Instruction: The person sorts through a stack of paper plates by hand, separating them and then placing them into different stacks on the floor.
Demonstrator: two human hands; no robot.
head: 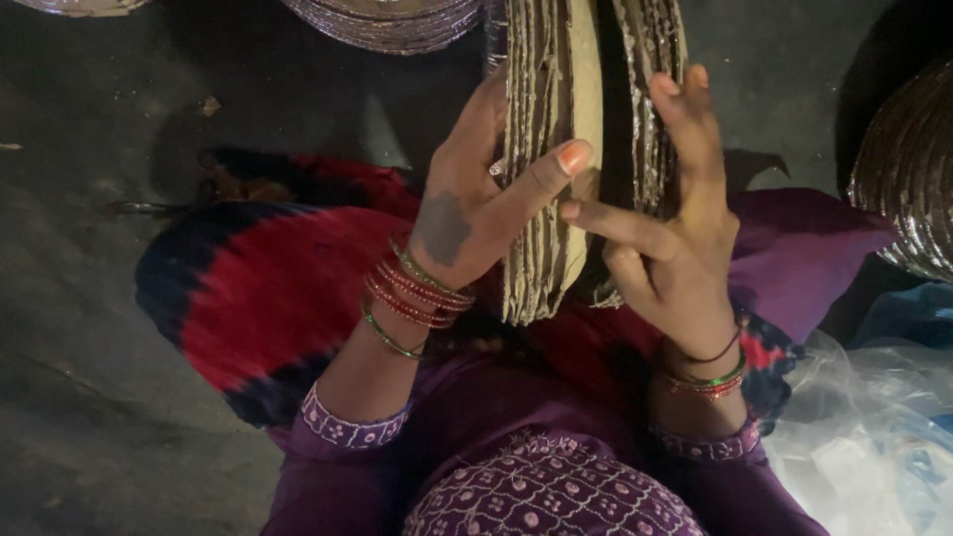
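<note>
A thick stack of round paper plates [546, 149], brownish with silver edges, stands on edge over my lap. My left hand [475, 203] grips the left part of the stack, thumb stretched across its front. My right hand [675, 218] holds the right part [650, 109], fingers up along its side, thumb pointing into the gap between the two parts. Both wrists wear red and green bangles.
More stacks of silver-edged plates lie on the dark floor at the top [392, 20] and at the right edge [908, 169]. A red and dark blue cloth [268, 288] covers my lap. Crumpled clear plastic bags [864, 437] lie at the lower right.
</note>
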